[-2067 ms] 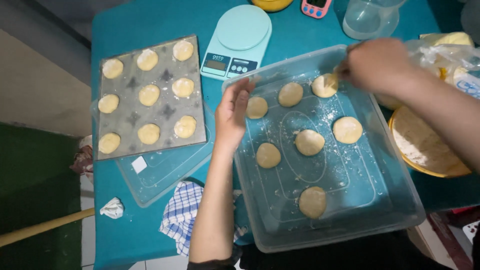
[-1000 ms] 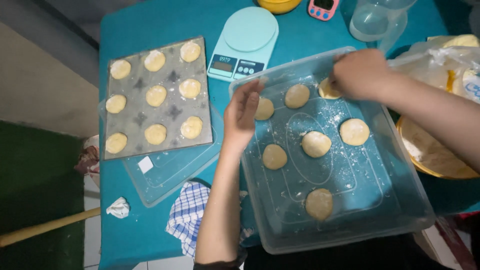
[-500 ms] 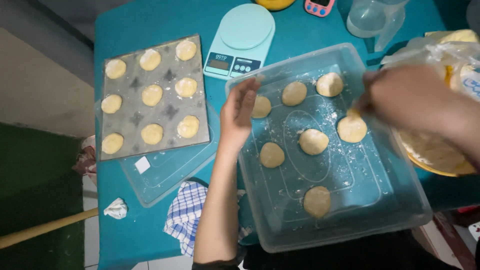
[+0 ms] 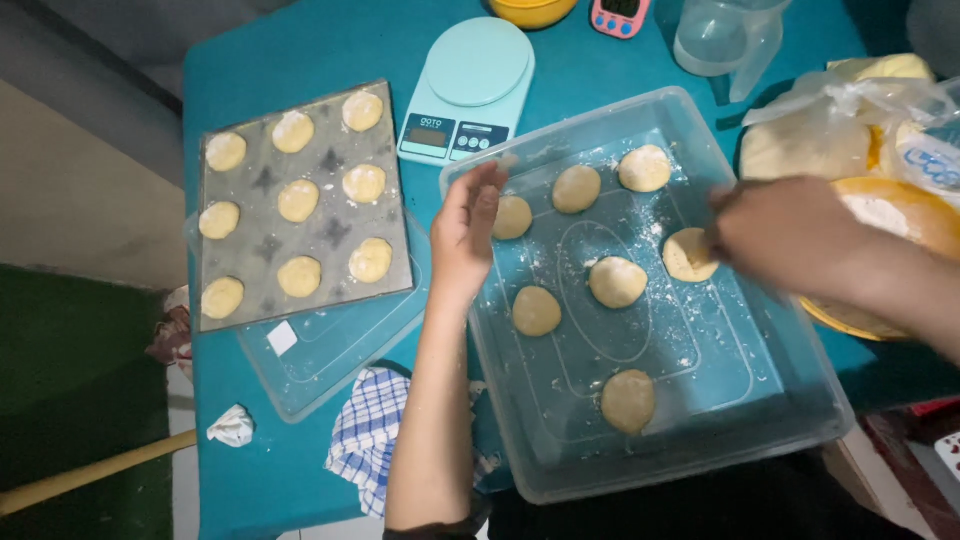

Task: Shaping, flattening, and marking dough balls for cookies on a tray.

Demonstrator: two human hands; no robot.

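1. dough round (image 4: pixel 690 255), pale and flattened, lies on the floured floor of the clear plastic tub (image 4: pixel 790 390), toward the tub's right side, and the fingertips of the right hand (image 4: pixel 790 235) meet its right edge.
2. the right hand is blurred; its fingers look curled toward the round, but i cannot tell whether they pinch it or only touch it.
3. the left hand (image 4: pixel 467 235) stands on edge at the tub's left rim, fingers straight and together, released and holding nothing; a smaller dough piece (image 4: pixel 513 217) lies just beside its fingers.
4. outward from the hands, five more dough pieces sit apart in the tub: two near the far wall (image 4: pixel 577 188) (image 4: pixel 645 168), one in the middle (image 4: pixel 617 282), one left of the middle (image 4: pixel 537 311), and one near the front (image 4: pixel 628 401).
5. to the right of the tub, under the right forearm, is a round yellow-rimmed plate (image 4: pixel 880 215) dusted with flour, and behind it a crumpled clear plastic bag (image 4: pixel 850 110).
6. left of the tub, a grey metal baking tray (image 4: pixel 330 230) carries nine dough rounds in rows; it rests on a clear lid (image 4: pixel 330 350).
7. a pale green kitchen scale (image 4: pixel 470 85) stands just behind the tub's left corner.
8. a blue checked cloth (image 4: pixel 365 435) lies by the left forearm, near the front edge of the teal table (image 4: pixel 260 60).
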